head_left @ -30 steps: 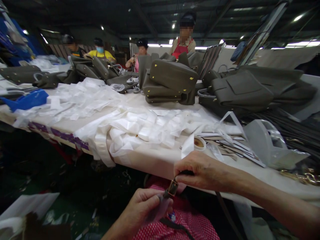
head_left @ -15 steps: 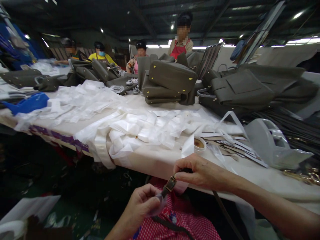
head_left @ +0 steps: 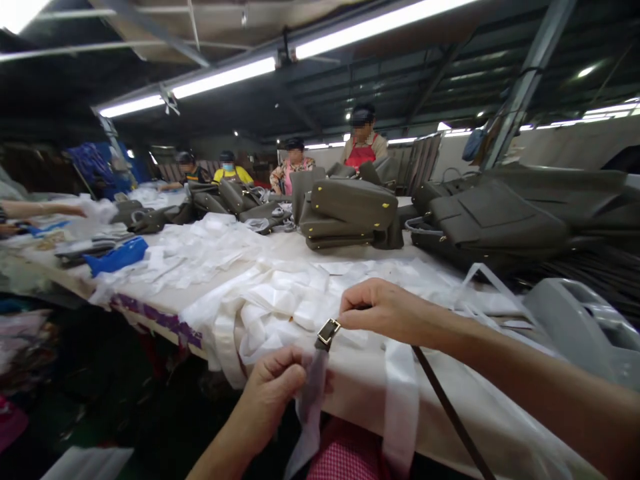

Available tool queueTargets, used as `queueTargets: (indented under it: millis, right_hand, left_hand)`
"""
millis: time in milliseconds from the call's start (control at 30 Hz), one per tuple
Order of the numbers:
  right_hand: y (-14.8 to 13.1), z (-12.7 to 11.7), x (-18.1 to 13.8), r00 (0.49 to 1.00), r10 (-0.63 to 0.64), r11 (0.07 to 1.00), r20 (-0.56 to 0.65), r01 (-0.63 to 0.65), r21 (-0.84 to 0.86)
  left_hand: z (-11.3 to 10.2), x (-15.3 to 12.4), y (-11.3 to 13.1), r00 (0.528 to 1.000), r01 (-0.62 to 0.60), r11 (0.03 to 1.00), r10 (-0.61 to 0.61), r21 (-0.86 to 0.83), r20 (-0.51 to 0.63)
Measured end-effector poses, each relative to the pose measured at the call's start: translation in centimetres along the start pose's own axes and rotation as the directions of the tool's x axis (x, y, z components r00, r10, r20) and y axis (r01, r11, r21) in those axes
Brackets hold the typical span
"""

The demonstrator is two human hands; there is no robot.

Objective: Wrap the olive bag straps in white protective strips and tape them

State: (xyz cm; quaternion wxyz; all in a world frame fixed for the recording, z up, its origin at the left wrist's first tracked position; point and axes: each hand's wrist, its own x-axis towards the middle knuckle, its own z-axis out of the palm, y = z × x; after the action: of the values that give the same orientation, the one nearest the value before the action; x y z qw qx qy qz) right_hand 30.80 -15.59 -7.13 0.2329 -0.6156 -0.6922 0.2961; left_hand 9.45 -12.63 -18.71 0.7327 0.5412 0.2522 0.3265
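My right hand (head_left: pixel 383 308) is closed, pinching a dark strap just beside its brass-coloured buckle (head_left: pixel 329 332). A long brown tail of the strap (head_left: pixel 447 400) hangs down below the right forearm. Below the buckle, a translucent plastic strip (head_left: pixel 313 400) covers the strap and dangles over the table edge. My left hand (head_left: pixel 275 387) has thumb and fingers pressed together at the upper left side of that strip; the exact grip is partly hidden. Both hands are held in front of the table edge, over a red-checked garment (head_left: pixel 345 453).
White plastic strips (head_left: pixel 280 287) are heaped on the table (head_left: pixel 350 380). Dark olive bags (head_left: pixel 350 207) stand behind, with more bags (head_left: pixel 500 213) at right. A grey tape dispenser (head_left: pixel 575 320) is at the right. A blue piece (head_left: pixel 117 255) lies left. Several people sit or stand opposite.
Both hands have risen with the strap and buckle, while the view has tilted up. The plastic strip, bunched at the left hand before, now hangs lengthwise below the buckle.
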Motion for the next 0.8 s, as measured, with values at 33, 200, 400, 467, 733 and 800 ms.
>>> queueTargets:
  millis: [33,200,400,467,733,800]
  right_hand:
    - [-0.3,-0.3,0.4,1.0,0.007,1.0,-0.015,-0.007,-0.004]
    - [-0.8,-0.5,1.4,0.999,0.042,0.998,0.002,-0.042,-0.054]
    - [-2.8,-0.5,1.3,1.0,-0.009,0.992,0.023,0.011,-0.125]
    - [-3.4,-0.5,1.2,0.996,0.072,0.997,0.054,-0.07,-0.036]
    - [-1.7,0.3,1.6,0.981,0.186,0.982,0.048,-0.187,0.035]
    - [-1.5,0.8,1.3,0.992,0.124,0.99,0.017,-0.122,-0.072]
  left_hand:
    - [0.0,0.0,0.2,1.0,0.004,0.999,-0.003,-0.032,0.031]
    - [-0.3,-0.1,0.8,1.0,-0.028,1.0,0.028,0.014,0.011]
    - [-0.3,-0.1,3.8,1.0,-0.011,1.0,0.011,-0.005,-0.028]
    - [-0.3,-0.3,4.3,1.0,-0.02,0.999,0.019,-0.031,-0.015]
    - [0.0,-0.7,2.6,0.999,-0.043,0.999,0.043,0.017,-0.007]
    - [0.0,-0.7,2.4,0.999,-0.03,0.999,0.03,-0.015,-0.036]
